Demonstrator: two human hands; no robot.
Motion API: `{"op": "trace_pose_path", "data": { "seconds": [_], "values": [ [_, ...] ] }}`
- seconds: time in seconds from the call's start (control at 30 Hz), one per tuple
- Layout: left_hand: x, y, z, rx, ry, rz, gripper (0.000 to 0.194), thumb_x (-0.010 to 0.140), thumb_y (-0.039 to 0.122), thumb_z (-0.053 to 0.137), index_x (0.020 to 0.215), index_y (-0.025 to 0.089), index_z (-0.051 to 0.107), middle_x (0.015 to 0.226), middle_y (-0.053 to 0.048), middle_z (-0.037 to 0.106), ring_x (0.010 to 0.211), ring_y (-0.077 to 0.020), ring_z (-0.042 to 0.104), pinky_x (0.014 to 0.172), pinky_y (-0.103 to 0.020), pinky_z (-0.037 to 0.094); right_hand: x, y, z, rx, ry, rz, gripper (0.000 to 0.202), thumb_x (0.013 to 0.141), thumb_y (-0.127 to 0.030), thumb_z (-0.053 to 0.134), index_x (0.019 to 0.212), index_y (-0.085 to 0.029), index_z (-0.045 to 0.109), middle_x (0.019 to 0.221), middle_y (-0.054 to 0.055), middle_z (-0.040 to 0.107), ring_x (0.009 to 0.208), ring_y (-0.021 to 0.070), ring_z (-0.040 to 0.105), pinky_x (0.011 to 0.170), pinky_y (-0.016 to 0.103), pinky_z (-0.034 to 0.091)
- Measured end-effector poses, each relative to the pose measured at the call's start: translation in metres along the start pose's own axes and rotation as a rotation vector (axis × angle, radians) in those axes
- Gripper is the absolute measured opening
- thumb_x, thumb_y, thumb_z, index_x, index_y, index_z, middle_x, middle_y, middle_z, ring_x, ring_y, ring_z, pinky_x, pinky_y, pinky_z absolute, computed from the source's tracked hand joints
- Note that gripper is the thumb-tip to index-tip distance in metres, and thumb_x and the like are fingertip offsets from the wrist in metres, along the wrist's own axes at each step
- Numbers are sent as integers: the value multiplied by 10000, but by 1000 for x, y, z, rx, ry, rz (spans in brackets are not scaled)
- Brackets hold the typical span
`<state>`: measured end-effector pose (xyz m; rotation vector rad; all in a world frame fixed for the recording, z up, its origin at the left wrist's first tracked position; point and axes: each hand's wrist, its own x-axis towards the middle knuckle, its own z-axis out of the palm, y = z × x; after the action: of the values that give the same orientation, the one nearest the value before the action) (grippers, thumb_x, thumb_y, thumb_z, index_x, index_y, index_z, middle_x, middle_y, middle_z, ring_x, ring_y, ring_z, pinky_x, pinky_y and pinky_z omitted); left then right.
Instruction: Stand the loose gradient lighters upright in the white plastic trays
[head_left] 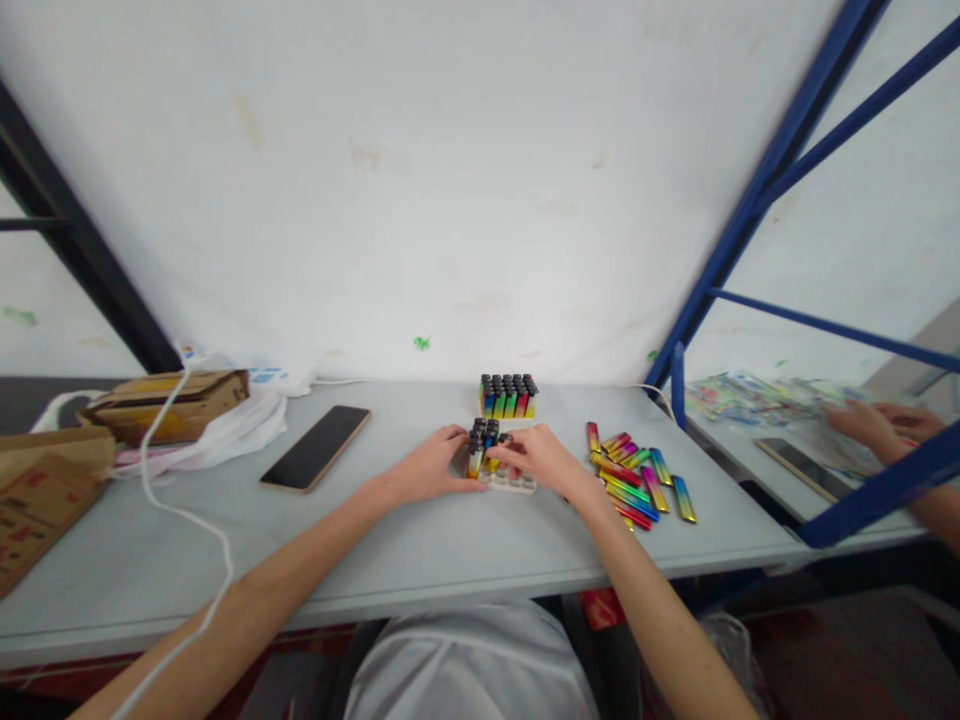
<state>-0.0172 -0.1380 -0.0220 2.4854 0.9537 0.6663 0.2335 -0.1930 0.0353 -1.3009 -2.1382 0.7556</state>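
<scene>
Where both hands are meeting at centre frame: working over a small white tray (pixel 516 483) on the grey table (pixel 420 540).
Left hand (pixel 431 465): resting against the tray's left side, fingers curled loosely beside the upright lighters (pixel 484 447); clasping or merely steadying, impossible to tell.
Right hand (pixel 541 458): pinching at the tops of those lighters from the right, fingertips closing on one, though which one is unclear.
Tray position: just below a full yellow tray of lighters (pixel 508 396), at centre.
Loose lighters (pixel 637 480): lying flat in a heap, right of centre, near the right wrist.
Doing it well: probably keeping the tray pinned with the left hand, seating each lighter straight down, cap up, filling row by row.
Hard to make out: empty slots in the tray, mostly covered by fingers; number of lighters already standing.
Cut off: cardboard boxes (pixel 45 490) at left edge; another person's hands (pixel 885 425) at far right, behind the blue frame (pixel 757 200).
Elsewhere: phone (pixel 316 446) lying left of centre; white cable (pixel 187 520) trailing lower left.
</scene>
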Motion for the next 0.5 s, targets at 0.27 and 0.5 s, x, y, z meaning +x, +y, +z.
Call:
{"op": "trace_pose_path", "data": {
  "seconds": [0.27,0.5],
  "values": [
    [0,0,1,-1,16,3,697,772,705,900,1241,208,764,1291,-140,722,1241,-380,706,1160,-475,562,-1,-5,9,17,-67,44,393,1072,-478,682,816,-187,752,686,47,767,639,235,743,650,300,547],
    [0,1,-2,24,-2,7,697,800,716,866,1238,187,746,1316,-152,714,1251,-378,702,1172,-489,559,1,-11,18,-467,-29,61,451,1097,-535,658,1037,-130,845,1004,185,837,968,295,783,830,310,534]
  ]
}}
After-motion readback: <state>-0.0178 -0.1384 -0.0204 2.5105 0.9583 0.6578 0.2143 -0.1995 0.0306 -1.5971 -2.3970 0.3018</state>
